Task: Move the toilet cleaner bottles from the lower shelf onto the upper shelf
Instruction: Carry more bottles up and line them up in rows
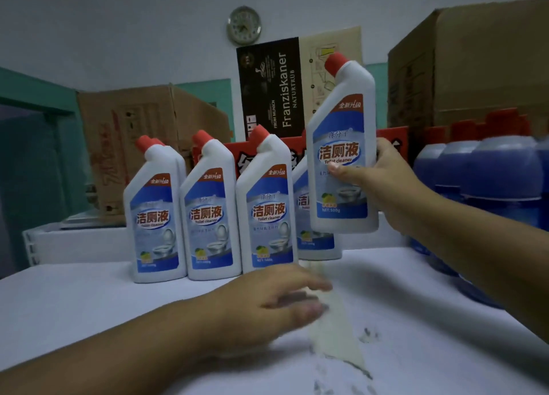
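Observation:
My right hand [383, 171] grips a white toilet cleaner bottle [341, 145] with a red cap and blue label, held upright in the air above the white shelf top [118, 311]. Several more such bottles stand in a row on that surface: one at the left [154, 213], one beside it [208, 210], one in the middle [266, 204], and another [312, 216] partly hidden behind the held bottle. My left hand [276, 302] hovers low over the shelf in front of the row, fingers spread, holding nothing. It looks blurred.
Blue-capped containers [481, 180] crowd the right edge. Cardboard boxes stand behind at the left [142, 145] and upper right [475, 67], with a dark Franziskaner carton [270, 88] and red packaging [389, 139] between. A yellowish stain [335, 329] marks the shelf surface.

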`<state>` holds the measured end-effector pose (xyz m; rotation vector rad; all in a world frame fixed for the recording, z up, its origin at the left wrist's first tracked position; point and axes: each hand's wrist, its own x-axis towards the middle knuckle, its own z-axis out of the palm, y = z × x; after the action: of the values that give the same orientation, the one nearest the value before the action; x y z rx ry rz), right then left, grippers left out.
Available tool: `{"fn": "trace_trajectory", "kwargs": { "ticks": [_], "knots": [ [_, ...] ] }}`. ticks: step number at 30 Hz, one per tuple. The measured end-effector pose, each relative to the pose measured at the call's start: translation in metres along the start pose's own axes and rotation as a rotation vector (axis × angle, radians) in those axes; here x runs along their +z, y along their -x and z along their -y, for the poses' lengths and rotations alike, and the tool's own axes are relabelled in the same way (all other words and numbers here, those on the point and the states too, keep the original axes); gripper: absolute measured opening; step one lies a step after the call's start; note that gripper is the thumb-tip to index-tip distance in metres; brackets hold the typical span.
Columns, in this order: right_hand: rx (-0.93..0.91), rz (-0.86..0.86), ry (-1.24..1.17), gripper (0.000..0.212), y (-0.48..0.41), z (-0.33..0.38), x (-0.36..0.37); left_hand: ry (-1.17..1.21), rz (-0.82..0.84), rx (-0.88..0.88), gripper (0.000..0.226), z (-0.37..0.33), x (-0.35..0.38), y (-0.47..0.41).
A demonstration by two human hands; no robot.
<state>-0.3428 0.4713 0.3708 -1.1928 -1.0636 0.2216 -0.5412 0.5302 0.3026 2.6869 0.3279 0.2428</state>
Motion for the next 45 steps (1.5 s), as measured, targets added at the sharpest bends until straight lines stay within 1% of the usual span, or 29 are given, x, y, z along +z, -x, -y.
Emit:
{"fn": "trace_trajectory", "kwargs": {
  "ticks": [2,4,7,11,15,17,19,20,22,24,25,29,32,36,42,45],
  "knots": [
    [0.027,-0.012,0.036,0.049,-0.002,-0.01,0.002,-0.165,0.118,0.075,0.046,0.008,-0.003,-0.007],
    [0.057,-0.005,0.053,0.049,-0.003,-0.025,0.004,-0.254,0.172,0.145,0.045,0.014,-0.006,-0.017],
    [0.091,0.011,0.014,0.047,0.001,-0.048,0.009,-0.255,0.164,0.252,0.044,0.024,-0.005,-0.034],
    [0.093,0.092,0.08,0.052,0.003,-0.07,0.013,-0.208,0.197,0.303,0.049,0.041,0.002,-0.046],
    [0.058,0.088,0.129,0.053,0.002,-0.078,0.015,-0.193,0.161,0.306,0.048,0.05,0.007,-0.051],
    [0.018,0.101,0.287,0.056,0.004,-0.078,0.014,-0.176,0.153,0.285,0.047,0.051,0.009,-0.051],
    [-0.003,0.114,0.462,0.066,0.005,-0.079,0.01,-0.137,0.169,0.251,0.046,0.049,0.007,-0.049],
    [0.002,0.131,0.504,0.07,0.006,-0.08,0.008,-0.117,0.171,0.242,0.048,0.048,0.007,-0.048],
    [0.04,0.215,0.482,0.071,0.009,-0.08,0.004,-0.094,0.151,0.243,0.053,0.046,0.005,-0.044],
    [0.09,0.304,0.415,0.066,0.012,-0.08,0.003,-0.089,0.136,0.253,0.053,0.044,0.005,-0.041],
    [0.097,0.316,0.412,0.064,0.012,-0.081,0.003,-0.093,0.129,0.26,0.052,0.044,0.004,-0.04],
    [0.081,0.273,0.483,0.058,0.011,-0.089,0.003,-0.1,0.121,0.229,0.055,0.043,0.004,-0.036],
    [0.058,0.241,0.553,0.055,0.015,-0.093,0.003,-0.087,0.096,0.213,0.051,0.042,0.005,-0.033],
    [0.049,0.216,0.66,0.058,0.017,-0.094,0.002,-0.096,0.148,0.18,0.047,0.036,0.003,-0.031],
    [0.165,0.28,0.673,0.064,0.019,-0.087,0.001,-0.228,0.187,0.169,0.046,0.027,-0.002,-0.026],
    [0.246,0.316,0.682,0.051,0.025,-0.07,0.003,-0.295,0.203,0.164,0.047,0.021,-0.004,-0.021]
  ]
}}
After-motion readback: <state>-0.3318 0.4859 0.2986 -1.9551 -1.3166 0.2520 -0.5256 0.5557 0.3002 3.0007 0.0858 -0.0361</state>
